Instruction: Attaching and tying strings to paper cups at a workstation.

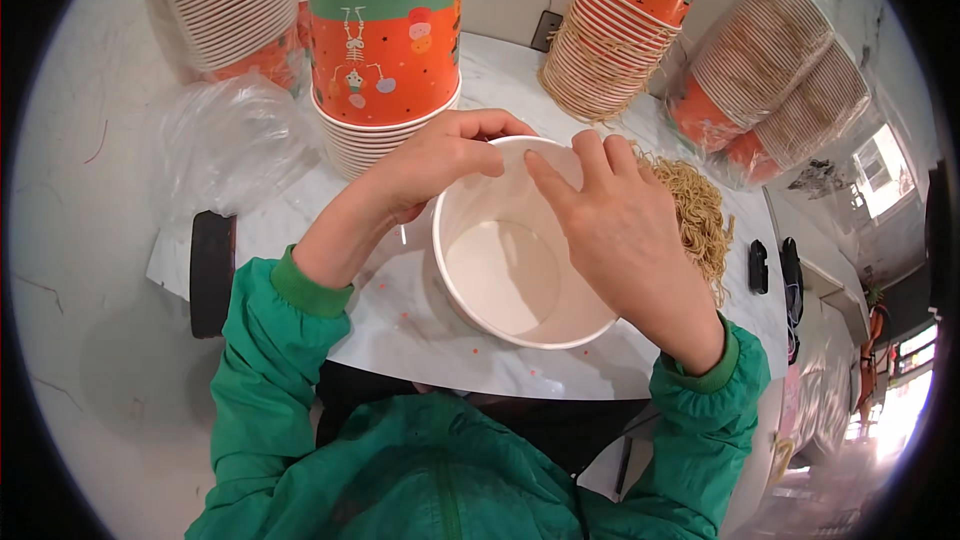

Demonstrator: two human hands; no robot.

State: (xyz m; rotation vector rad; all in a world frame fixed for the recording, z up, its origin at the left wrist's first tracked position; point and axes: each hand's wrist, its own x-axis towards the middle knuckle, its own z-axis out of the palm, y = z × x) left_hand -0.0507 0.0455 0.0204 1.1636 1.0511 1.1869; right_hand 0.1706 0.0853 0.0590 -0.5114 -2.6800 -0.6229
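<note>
A large white-lined paper bucket [503, 270] is tipped with its open mouth toward me, over the table in front of my body. My left hand [430, 162] is closed at its far rim, the thumb by the edge and the other fingers partly hidden behind it. A thin white tip [403, 234] shows below that palm. My right hand [622, 215] grips the far right rim, with one finger reaching inside the wall and others bent over the outside. Whether a cord runs between the fingers cannot be made out.
A stack of upside-down orange and green paper buckets [385, 50] stands behind my left hand. Tan cords [700, 215] lie heaped at right. Farther back are a cord-draped bucket stack [610, 45], plastic-wrapped stacks [765, 65] and crumpled clear plastic [230, 145]. The marble-patterned table [400, 345] ends near my lap.
</note>
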